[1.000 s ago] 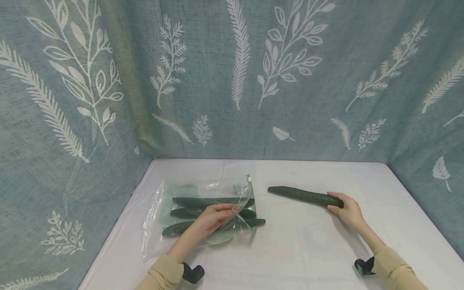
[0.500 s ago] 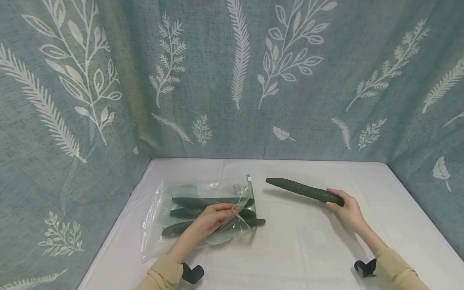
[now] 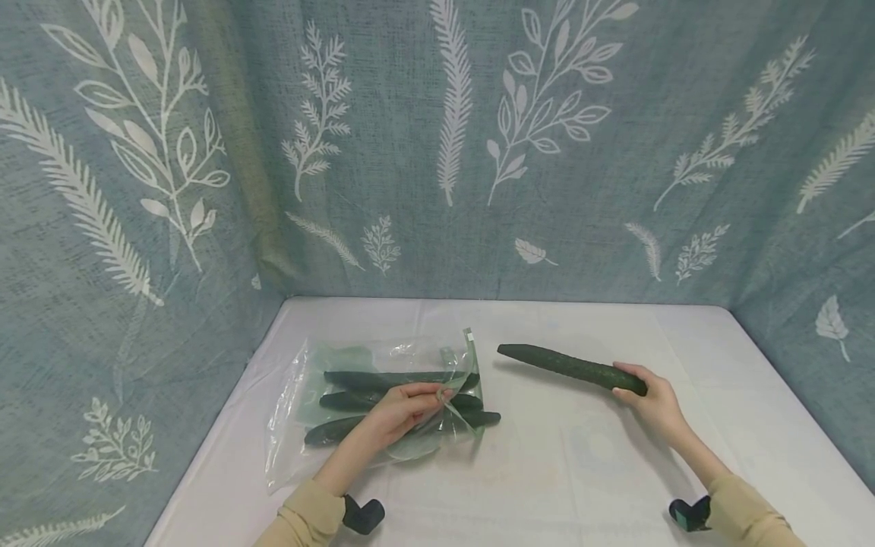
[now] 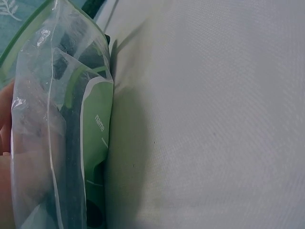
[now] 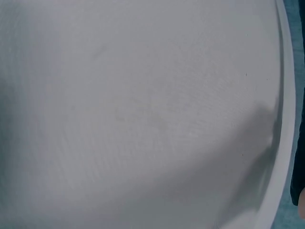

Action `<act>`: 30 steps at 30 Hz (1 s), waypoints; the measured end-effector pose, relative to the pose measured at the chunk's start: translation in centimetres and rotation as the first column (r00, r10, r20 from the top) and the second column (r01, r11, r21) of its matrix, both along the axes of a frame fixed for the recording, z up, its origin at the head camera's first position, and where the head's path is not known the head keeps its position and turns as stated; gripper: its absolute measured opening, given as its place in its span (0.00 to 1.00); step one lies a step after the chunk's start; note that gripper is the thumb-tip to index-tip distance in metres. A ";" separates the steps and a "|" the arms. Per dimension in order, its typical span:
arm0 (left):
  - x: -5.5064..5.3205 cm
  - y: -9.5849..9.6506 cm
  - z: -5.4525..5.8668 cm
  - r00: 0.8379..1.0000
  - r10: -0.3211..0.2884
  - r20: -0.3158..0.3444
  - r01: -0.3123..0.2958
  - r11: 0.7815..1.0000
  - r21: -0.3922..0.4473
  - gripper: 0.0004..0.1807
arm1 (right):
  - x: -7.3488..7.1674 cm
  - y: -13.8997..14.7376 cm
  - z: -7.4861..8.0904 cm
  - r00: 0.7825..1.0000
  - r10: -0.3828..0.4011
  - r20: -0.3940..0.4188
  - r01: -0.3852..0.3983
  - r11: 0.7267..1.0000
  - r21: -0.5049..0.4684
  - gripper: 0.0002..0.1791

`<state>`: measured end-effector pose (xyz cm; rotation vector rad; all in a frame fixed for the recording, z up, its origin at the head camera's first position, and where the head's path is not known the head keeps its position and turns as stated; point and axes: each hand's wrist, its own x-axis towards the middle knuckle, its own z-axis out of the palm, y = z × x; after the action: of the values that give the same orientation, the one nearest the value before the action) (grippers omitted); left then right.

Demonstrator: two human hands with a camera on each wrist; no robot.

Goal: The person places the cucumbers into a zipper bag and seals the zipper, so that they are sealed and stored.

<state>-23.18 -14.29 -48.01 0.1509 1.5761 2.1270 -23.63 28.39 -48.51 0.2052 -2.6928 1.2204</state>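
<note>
On the left of the table lies a clear zip bag (image 3: 290, 433) with green printed parts and several cucumbers inside or at its mouth. My left hand (image 3: 403, 414) pinches the bag's upper film near its mouth, which faces right. The nearest cucumber (image 3: 488, 418) pokes slightly out past the bag's edge. In the left wrist view, the bag's green panel (image 4: 97, 124) bears the word "name". To the right, my right hand (image 3: 652, 399) grips the thick end of a long cucumber (image 3: 567, 365), raised just off the table, its narrow end pointing left toward the bag.
A white cloth covers the table (image 3: 547, 486). Its back edge meets a blue-green curtain (image 3: 410, 152) with white leaf patterns, which also hangs at both sides. Black wrist straps (image 3: 364, 516) show at both sleeves.
My right hand lifted the cucumber off the table, tip rising first, then lowered the tip a little and shifted it slightly left. The left hand and bag stay put.
</note>
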 end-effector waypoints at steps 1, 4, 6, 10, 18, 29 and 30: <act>0.0 0.0 0.0 1.000 -0.001 -0.001 0.001 1.000 -0.001 0.24 | 0.0 -0.1 -0.1 1.000 0.004 -0.006 -0.004 1.000 0.005 0.26; 0.0 0.0 0.0 1.000 0.000 -0.002 0.000 1.000 0.003 0.23 | -0.1 -0.4 -0.4 1.000 0.017 -0.023 -0.017 1.000 0.017 0.25; 0.0 -0.1 -0.1 1.000 0.000 -0.005 0.000 1.000 0.007 0.23 | -0.1 -0.7 -0.6 0.999 0.026 -0.035 -0.025 0.999 0.027 0.25; 0.1 -0.1 -0.1 1.000 -0.003 -0.008 0.003 1.000 0.017 0.23 | -0.1 -1.4 -0.8 0.998 0.047 -0.040 -0.046 0.998 0.039 0.25; 0.1 -0.2 -0.2 1.000 -0.006 -0.014 0.006 1.000 0.028 0.19 | -0.1 -3.0 -0.9 0.997 0.079 -0.017 -0.079 0.997 0.015 0.25; 0.1 -0.1 -0.4 1.000 0.005 -0.010 -0.004 1.000 0.025 0.15 | -0.5 -5.0 -1.1 0.996 0.086 -0.031 -0.085 0.996 0.021 0.25; 0.1 -0.1 -0.4 1.000 0.006 -0.012 -0.006 1.000 0.021 0.15 | -0.5 -5.2 -1.0 0.996 0.086 -0.030 -0.085 0.996 0.024 0.25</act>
<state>-23.11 -14.41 -48.42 0.1660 1.5629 2.1521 -24.17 23.21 -49.55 0.3428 -2.6979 1.2004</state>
